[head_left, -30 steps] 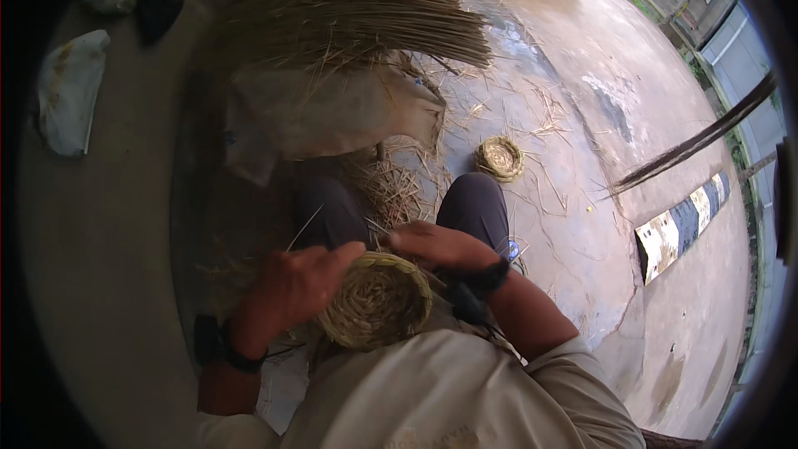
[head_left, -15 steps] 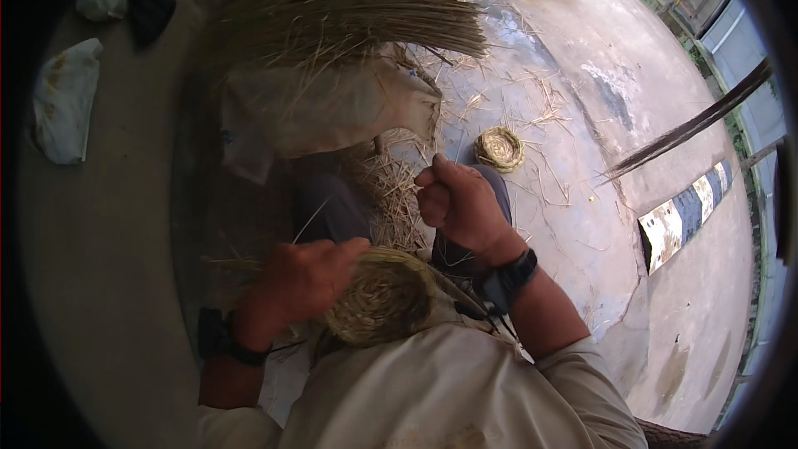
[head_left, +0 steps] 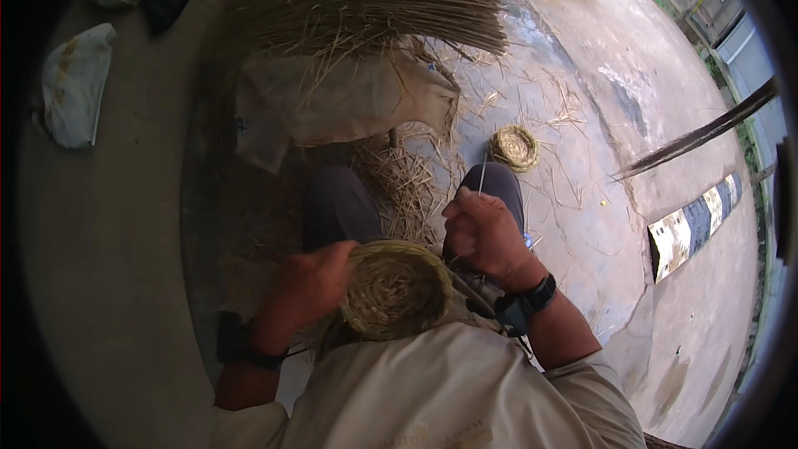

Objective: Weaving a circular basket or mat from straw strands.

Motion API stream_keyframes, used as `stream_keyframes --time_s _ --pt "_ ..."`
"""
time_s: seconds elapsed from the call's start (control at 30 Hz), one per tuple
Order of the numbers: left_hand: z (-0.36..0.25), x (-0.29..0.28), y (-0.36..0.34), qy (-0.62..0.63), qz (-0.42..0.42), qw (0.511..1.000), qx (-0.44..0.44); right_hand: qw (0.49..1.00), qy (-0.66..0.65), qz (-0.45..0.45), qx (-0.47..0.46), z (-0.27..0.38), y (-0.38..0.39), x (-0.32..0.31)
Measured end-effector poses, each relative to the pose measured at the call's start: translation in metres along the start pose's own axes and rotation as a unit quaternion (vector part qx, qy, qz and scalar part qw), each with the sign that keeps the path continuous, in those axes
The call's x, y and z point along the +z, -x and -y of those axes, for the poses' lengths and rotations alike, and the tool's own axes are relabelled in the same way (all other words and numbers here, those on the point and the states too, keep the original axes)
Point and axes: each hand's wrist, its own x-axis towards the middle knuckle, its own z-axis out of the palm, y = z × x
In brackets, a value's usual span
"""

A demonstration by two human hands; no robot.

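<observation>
A round woven straw basket (head_left: 397,289) rests in my lap against my shirt, its hollow facing up. At its left rim my left hand (head_left: 309,284) is closed, the fingers curled over the edge and slightly blurred. My right hand (head_left: 486,234) is raised beyond the basket's right side, above my right knee, in a closed pinch. A thin, pale, needle-like rod (head_left: 485,173) sticks up from its fingers; whether it is metal or straw I cannot tell. On the ground past that knee lies a smaller woven basket (head_left: 514,148).
A big bundle of dry stalks (head_left: 374,4) lies ahead, with a pale sack cloth (head_left: 349,100) before it. Loose straw (head_left: 403,191) litters the ground between my knees. White bags (head_left: 79,87) sit far left. A striped block (head_left: 694,224) and a dark pole (head_left: 706,137) are at right.
My right hand has come down and nearer the basket, and the thin rod now shows above its fingers. My left hand stays at the basket's left rim. The whole view has shifted slightly.
</observation>
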Motion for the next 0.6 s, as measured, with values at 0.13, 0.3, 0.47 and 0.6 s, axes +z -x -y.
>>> stream_keyframes --time_s 0.13,0.3,0.47,0.6 --pt "-0.005 0.011 -0.005 0.002 -0.043 0.999 0.034 0.988 -0.101 0.012 -0.116 0.018 -0.025 0.026" --pt "0.002 0.010 -0.007 -0.013 -0.024 0.998 0.054 0.737 0.382 0.318 -0.457 -0.027 -0.031 0.109" --pt "0.019 0.016 0.008 0.057 -0.028 0.997 -0.031 0.615 0.478 0.510 -0.364 -0.074 0.003 0.105" --pt "0.027 0.018 0.005 0.129 -0.051 0.990 -0.016 0.720 0.451 0.485 -0.207 -0.077 0.002 0.092"
